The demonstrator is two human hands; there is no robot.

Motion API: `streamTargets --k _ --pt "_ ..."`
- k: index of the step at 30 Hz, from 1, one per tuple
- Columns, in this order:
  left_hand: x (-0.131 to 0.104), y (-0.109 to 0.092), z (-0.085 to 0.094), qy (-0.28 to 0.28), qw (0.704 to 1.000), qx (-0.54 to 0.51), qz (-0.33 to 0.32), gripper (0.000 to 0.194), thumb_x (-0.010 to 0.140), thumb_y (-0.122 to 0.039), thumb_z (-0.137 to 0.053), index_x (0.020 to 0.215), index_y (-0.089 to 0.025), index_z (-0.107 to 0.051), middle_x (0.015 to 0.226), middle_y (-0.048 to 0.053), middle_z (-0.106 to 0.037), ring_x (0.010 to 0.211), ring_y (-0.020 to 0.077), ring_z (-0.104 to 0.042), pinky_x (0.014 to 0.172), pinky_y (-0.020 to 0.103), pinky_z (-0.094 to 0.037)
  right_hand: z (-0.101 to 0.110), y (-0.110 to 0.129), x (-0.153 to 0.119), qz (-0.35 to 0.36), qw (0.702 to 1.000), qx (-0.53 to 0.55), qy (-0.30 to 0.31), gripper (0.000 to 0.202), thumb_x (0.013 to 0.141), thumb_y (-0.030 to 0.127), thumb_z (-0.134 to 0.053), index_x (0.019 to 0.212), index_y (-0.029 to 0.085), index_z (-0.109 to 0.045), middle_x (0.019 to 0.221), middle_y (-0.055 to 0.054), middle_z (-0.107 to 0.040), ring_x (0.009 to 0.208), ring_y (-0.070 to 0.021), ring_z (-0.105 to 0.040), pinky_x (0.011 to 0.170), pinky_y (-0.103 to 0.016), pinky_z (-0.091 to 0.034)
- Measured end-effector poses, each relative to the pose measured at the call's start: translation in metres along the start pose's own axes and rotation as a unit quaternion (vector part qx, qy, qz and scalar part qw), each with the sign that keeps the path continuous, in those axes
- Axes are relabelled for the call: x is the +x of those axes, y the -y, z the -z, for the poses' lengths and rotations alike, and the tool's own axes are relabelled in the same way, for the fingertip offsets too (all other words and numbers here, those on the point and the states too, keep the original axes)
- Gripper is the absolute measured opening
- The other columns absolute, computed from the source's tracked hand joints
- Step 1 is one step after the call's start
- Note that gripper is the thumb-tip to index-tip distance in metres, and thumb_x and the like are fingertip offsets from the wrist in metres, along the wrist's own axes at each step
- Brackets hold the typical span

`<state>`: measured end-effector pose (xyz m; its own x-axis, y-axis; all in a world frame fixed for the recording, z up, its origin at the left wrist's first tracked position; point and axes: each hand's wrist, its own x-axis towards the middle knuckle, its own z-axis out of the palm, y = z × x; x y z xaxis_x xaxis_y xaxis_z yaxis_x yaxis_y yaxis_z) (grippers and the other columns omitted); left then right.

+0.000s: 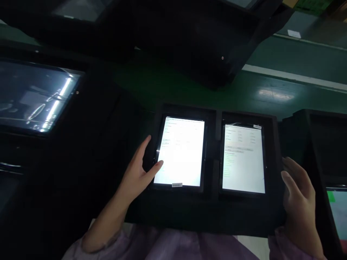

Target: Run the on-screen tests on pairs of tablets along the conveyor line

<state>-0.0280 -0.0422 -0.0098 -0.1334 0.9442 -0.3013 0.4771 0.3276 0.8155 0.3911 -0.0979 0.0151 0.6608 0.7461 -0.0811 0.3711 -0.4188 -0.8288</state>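
Observation:
Two lit tablets lie side by side in a black two-slot tray (217,207) before me. The left tablet (180,155) has a bright white page with faint text and a small label at its bottom edge. The right tablet (244,169) displays a greyer page with rows of text, buttons and green lines; its label is at the top right. My left hand (135,177) is at the left tablet's left side, thumb and index finger spread, the thumb tip over its edge. At the tray's right side, my right hand (299,191) curls its fingers round the edge.
To the left is a dark glossy screen (35,95) reflecting lights, in a black surround. A large black form (189,39) stands beyond the tray. Another black tray (330,148) is close by on the right. Green surface (300,81) with a white line lies behind.

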Motion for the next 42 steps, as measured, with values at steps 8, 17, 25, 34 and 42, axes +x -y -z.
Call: streamTargets --k 8,17,25,34,42 --pt "0.014 -0.022 0.003 0.03 0.994 0.098 -0.047 0.103 0.087 -0.06 -0.065 0.17 -0.019 -0.02 0.18 0.016 -0.018 0.166 0.0376 -0.015 0.132 0.06 -0.025 -0.003 -0.014 -0.014 0.345 0.928 -0.102 0.091 0.023 0.099 0.041 -0.07 0.118 0.032 -0.081 0.156 -0.004 -0.059 0.152 -0.0376 -0.046 0.123 -0.066 -0.039" --pt "-0.044 -0.022 0.004 0.073 0.968 0.238 0.03 0.113 0.085 -0.082 -0.056 0.173 -0.031 -0.007 0.181 0.015 0.003 0.16 0.054 -0.021 0.106 0.079 -0.049 -0.015 -0.013 -0.038 0.493 0.833 -0.194 0.158 0.019 0.102 0.02 -0.067 0.109 0.03 -0.082 0.172 0.003 -0.039 0.164 -0.0425 -0.019 0.12 -0.071 -0.042" --pt "-0.029 -0.033 -0.021 -0.009 0.964 0.267 -0.008 0.129 0.075 -0.089 -0.057 0.169 -0.007 -0.023 0.178 0.028 -0.005 0.157 0.062 -0.018 0.111 0.083 -0.041 -0.017 -0.022 -0.03 0.387 0.909 -0.154 -0.039 0.025 0.106 0.022 -0.061 0.12 0.03 -0.079 0.149 -0.007 -0.064 0.147 -0.0381 -0.052 0.108 -0.065 -0.054" --pt "-0.009 -0.038 -0.011 -0.017 0.98 0.198 -0.002 0.115 0.079 -0.072 -0.063 0.17 -0.016 -0.019 0.179 0.02 -0.011 0.163 0.0468 -0.019 0.119 0.074 -0.038 0.004 -0.024 -0.023 0.414 0.89 -0.191 -0.001 0.021 0.104 0.022 -0.064 0.108 0.029 -0.083 0.148 -0.007 -0.064 0.146 -0.0386 -0.052 0.107 -0.061 -0.055" --pt "-0.014 -0.024 -0.002 0.019 0.975 0.221 -0.001 0.121 0.071 -0.081 -0.062 0.168 -0.019 -0.026 0.18 0.016 -0.006 0.163 0.0494 -0.017 0.116 0.076 -0.041 -0.003 -0.012 -0.042 0.486 0.847 -0.139 0.166 0.021 0.101 0.016 -0.065 0.099 0.026 -0.083 0.158 -0.004 -0.055 0.152 -0.0378 -0.042 0.112 -0.059 -0.051"
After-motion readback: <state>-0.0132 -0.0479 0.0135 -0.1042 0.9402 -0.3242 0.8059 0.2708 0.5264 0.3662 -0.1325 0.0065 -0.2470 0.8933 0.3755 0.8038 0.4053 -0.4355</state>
